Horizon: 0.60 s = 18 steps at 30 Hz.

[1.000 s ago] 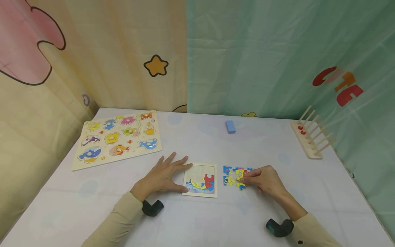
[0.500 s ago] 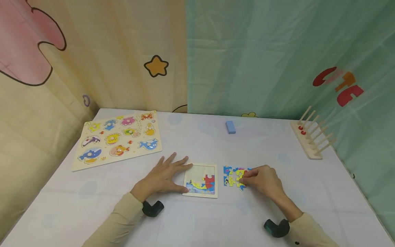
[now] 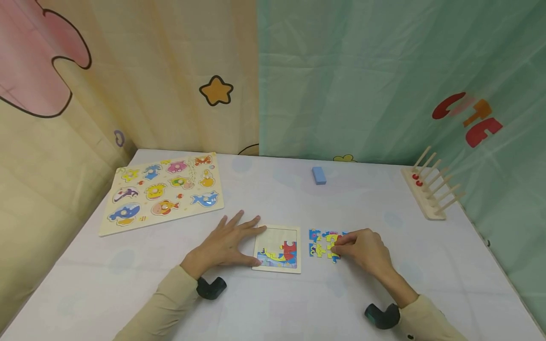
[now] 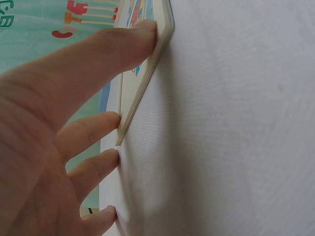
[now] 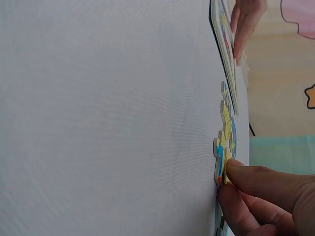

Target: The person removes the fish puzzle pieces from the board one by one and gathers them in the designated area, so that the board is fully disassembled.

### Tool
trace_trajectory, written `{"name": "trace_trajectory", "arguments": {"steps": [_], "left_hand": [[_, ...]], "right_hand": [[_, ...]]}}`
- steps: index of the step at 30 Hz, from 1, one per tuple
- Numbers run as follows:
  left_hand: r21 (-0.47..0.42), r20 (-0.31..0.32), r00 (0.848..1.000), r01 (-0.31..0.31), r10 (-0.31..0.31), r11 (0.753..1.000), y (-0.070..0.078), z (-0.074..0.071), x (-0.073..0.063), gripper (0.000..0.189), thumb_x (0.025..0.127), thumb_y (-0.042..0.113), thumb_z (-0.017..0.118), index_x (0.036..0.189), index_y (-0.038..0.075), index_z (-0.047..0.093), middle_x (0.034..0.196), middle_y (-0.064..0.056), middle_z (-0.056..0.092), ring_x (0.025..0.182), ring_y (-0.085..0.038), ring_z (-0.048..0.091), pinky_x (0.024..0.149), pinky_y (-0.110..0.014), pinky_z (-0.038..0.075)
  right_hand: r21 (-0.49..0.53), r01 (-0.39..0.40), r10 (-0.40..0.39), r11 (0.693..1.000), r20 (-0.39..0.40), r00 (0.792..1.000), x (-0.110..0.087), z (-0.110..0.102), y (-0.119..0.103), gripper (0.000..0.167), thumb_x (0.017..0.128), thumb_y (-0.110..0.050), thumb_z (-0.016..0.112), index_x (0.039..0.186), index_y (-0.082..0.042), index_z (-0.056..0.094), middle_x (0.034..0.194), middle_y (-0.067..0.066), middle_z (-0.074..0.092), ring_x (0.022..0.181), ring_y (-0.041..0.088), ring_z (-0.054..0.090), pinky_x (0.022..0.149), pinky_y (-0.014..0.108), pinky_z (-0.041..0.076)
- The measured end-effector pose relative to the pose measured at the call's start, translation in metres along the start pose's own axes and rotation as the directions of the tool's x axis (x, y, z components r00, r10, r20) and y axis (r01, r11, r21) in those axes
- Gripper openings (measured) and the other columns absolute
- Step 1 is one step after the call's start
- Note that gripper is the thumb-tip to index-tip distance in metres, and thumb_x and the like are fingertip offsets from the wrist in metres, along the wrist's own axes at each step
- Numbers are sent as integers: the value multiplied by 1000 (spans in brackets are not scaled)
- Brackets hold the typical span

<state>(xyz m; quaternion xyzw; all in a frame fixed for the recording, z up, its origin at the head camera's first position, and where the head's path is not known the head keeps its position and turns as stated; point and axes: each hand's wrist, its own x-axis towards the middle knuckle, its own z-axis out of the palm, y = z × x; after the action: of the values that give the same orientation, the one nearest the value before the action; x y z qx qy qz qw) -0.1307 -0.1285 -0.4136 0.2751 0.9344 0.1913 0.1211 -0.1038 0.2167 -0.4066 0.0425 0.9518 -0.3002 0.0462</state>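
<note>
A small square wooden puzzle tray (image 3: 277, 233) lies on the table, its lower part and right side filled with colourful jigsaw pieces. My left hand (image 3: 226, 244) is spread at its left side; the thumb (image 4: 140, 39) presses on the near corner and the index fingertip (image 4: 110, 120) touches the far corner. To the right of the tray lies a group of loose puzzle pieces (image 3: 314, 235). Over that group my right hand (image 3: 367, 251) pinches a yellow and blue puzzle piece (image 5: 220, 160) between thumb and fingers, low over the table. The hand hides some pieces.
At the left lies a larger wooden knob puzzle board (image 3: 164, 189) with sea animals. A blue block (image 3: 318, 175) sits toward the back. A wooden peg stand (image 3: 420, 196) with red beads is at the right. Curtains (image 3: 362, 80) hang behind the table.
My right hand and wrist shifted slightly to the left over the loose pieces, then stayed nearly still. The left hand and the tray kept their place.
</note>
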Motion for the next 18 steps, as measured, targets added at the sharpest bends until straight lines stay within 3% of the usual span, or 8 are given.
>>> {"name": "trace_trajectory", "arguments": {"steps": [10, 18], "left_hand": [[-4, -3, 1000, -1, 1, 1000, 0, 0, 0, 82, 75, 59, 77, 145, 27, 50, 159, 1, 32, 149, -38, 8, 115, -66, 7], [-8, 3, 1000, 6, -6, 1000, 1, -1, 0, 82, 75, 59, 77, 145, 27, 51, 159, 2, 32, 149, -38, 8, 115, -66, 5]], "right_hand": [[23, 82, -81, 996, -43, 996, 2, -1, -9, 12, 80, -25, 79, 85, -14, 79, 74, -6, 70, 73, 14, 56, 54, 27, 42], [87, 238, -244, 967, 55, 968, 7, 23, -37, 12, 79, -14, 81, 90, -13, 78, 67, -9, 59, 58, 12, 49, 47, 22, 39]]}}
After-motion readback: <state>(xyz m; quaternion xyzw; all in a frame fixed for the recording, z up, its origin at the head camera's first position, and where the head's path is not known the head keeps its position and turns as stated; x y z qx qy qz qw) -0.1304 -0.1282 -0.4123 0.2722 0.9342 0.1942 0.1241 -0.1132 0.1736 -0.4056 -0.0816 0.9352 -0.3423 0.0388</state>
